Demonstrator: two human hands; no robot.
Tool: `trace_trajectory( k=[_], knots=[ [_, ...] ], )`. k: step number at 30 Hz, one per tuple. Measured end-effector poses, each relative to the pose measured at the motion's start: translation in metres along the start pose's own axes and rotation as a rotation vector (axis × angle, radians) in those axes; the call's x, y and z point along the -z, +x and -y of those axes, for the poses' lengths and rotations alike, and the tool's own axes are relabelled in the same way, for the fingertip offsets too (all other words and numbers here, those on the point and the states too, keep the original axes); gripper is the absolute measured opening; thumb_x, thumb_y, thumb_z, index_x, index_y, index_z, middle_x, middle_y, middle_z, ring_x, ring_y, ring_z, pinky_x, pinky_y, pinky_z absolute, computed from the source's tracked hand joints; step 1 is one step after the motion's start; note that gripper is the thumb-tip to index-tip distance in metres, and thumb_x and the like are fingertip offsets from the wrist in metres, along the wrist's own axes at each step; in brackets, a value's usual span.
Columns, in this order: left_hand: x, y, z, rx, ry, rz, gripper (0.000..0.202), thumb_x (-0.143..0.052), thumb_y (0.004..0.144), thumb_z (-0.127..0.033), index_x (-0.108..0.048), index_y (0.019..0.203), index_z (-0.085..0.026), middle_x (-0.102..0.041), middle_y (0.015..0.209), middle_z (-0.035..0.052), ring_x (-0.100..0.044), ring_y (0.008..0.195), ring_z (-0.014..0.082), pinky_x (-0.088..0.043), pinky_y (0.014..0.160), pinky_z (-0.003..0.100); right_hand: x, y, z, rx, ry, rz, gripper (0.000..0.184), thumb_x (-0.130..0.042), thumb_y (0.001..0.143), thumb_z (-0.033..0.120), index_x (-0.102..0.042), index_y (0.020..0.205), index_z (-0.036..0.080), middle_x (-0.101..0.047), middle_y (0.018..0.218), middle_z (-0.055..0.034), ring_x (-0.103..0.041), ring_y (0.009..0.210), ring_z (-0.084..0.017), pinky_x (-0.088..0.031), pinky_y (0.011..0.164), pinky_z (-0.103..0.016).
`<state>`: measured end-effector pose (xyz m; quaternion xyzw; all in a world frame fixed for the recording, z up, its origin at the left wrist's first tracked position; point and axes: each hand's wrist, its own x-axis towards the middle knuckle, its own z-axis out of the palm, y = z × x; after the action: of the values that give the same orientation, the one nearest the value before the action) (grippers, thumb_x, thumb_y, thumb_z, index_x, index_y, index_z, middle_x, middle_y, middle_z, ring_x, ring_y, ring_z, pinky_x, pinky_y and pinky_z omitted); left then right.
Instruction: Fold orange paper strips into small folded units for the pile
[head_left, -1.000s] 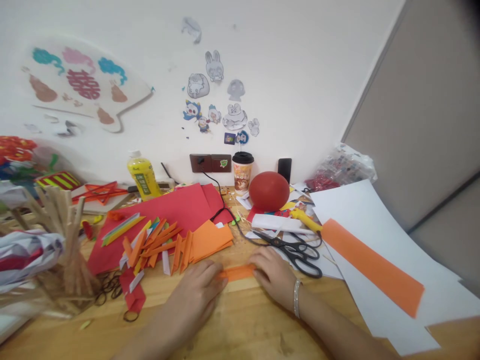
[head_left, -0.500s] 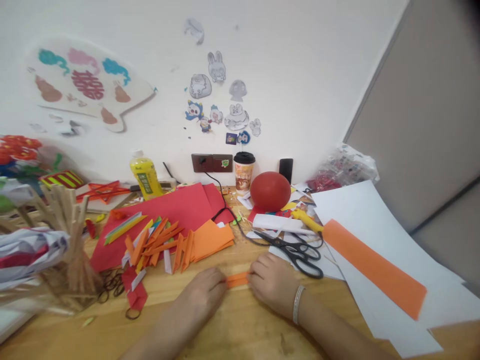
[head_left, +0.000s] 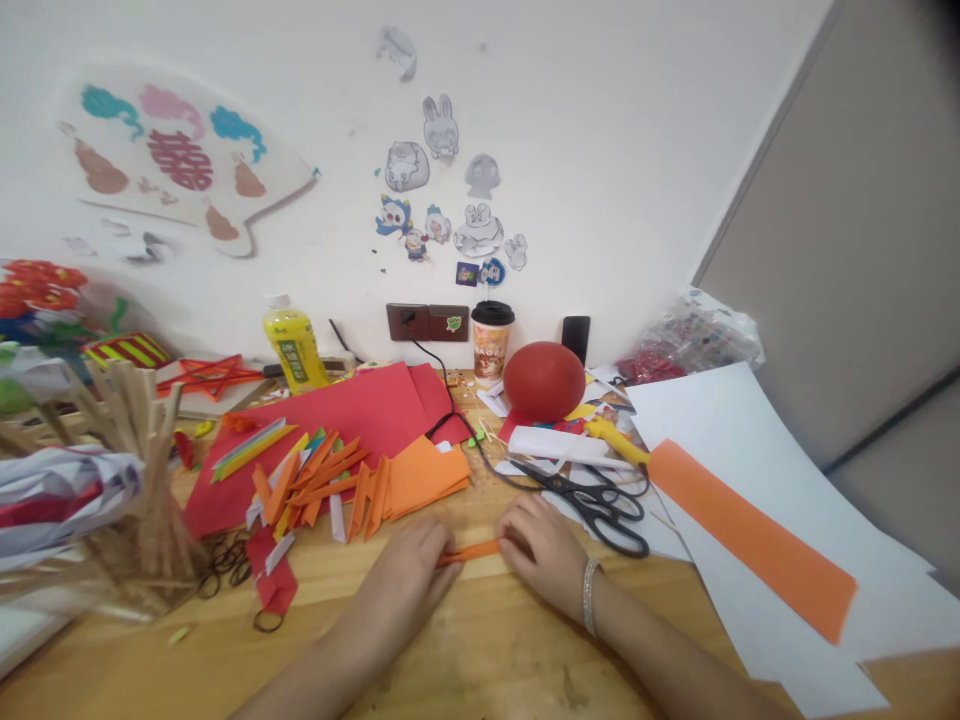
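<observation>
Pinching narrowly, the left hand (head_left: 409, 568) holds 1 end of the orange strip (head_left: 478, 551), which spans the gap between 2 hands over the table (head_left: 480, 650); the right hand (head_left: 541, 548) pinches its other end, near the scissors (head_left: 564, 486).

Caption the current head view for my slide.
Left hand and right hand hold a narrow folded orange paper strip at the brown wooden tabletop.
</observation>
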<state>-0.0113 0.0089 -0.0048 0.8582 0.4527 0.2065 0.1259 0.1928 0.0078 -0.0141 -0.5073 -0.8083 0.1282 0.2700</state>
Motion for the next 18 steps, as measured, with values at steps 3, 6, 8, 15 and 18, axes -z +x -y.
trace_trajectory(
  k=[3,6,8,15,18],
  knots=[
    [0.0001,0.0001,0.0019,-0.044,0.005,0.027,0.015,-0.044,0.086,-0.024,-0.055,0.079,-0.018,-0.056,0.081,0.0053,-0.053,0.078,0.0208,-0.043,0.070,0.031,-0.0012,-0.0003,-0.0003,0.023,-0.004,0.016,0.011,-0.052,0.077,0.008,-0.055,0.076,0.019,-0.054,0.082,-0.0011,-0.047,0.081,-0.016,-0.035,0.072,-0.027],
    [0.0024,0.0031,0.0009,-0.026,0.002,0.051,0.019,-0.041,0.088,-0.024,-0.056,0.078,-0.017,-0.056,0.081,0.0063,-0.053,0.079,0.0212,-0.042,0.071,0.032,-0.0026,-0.0009,-0.0008,-0.018,-0.044,-0.004,0.008,-0.053,0.080,0.014,-0.056,0.075,0.018,-0.054,0.082,-0.0015,-0.046,0.081,-0.016,-0.034,0.072,-0.027],
    [0.0033,0.0057,-0.0005,-0.010,0.011,0.059,0.021,-0.040,0.088,-0.023,-0.057,0.077,-0.016,-0.056,0.080,0.0067,-0.053,0.079,0.0215,-0.042,0.071,0.033,-0.0031,-0.0010,-0.0011,-0.047,-0.071,-0.013,0.008,-0.055,0.081,0.018,-0.056,0.073,0.018,-0.054,0.081,-0.0015,-0.046,0.080,-0.016,-0.034,0.071,-0.027],
    [0.0014,0.0073,-0.0033,0.112,0.090,0.024,0.024,-0.043,0.086,-0.023,-0.056,0.066,-0.017,-0.055,0.075,0.0056,-0.053,0.074,0.0205,-0.040,0.067,0.031,-0.0042,-0.0001,-0.0021,-0.140,-0.143,-0.030,0.012,-0.061,0.077,0.023,-0.055,0.068,0.018,-0.052,0.078,0.0001,-0.046,0.079,-0.016,-0.031,0.069,-0.026],
    [0.0045,0.0072,-0.0061,0.152,0.133,0.036,0.023,-0.047,0.084,-0.023,-0.056,0.064,-0.017,-0.054,0.075,0.0046,-0.053,0.074,0.0197,-0.040,0.068,0.030,-0.0040,-0.0001,-0.0022,-0.157,-0.134,-0.033,0.013,-0.062,0.077,0.025,-0.056,0.068,0.019,-0.053,0.078,0.0004,-0.046,0.080,-0.016,-0.030,0.070,-0.026]
  ],
)
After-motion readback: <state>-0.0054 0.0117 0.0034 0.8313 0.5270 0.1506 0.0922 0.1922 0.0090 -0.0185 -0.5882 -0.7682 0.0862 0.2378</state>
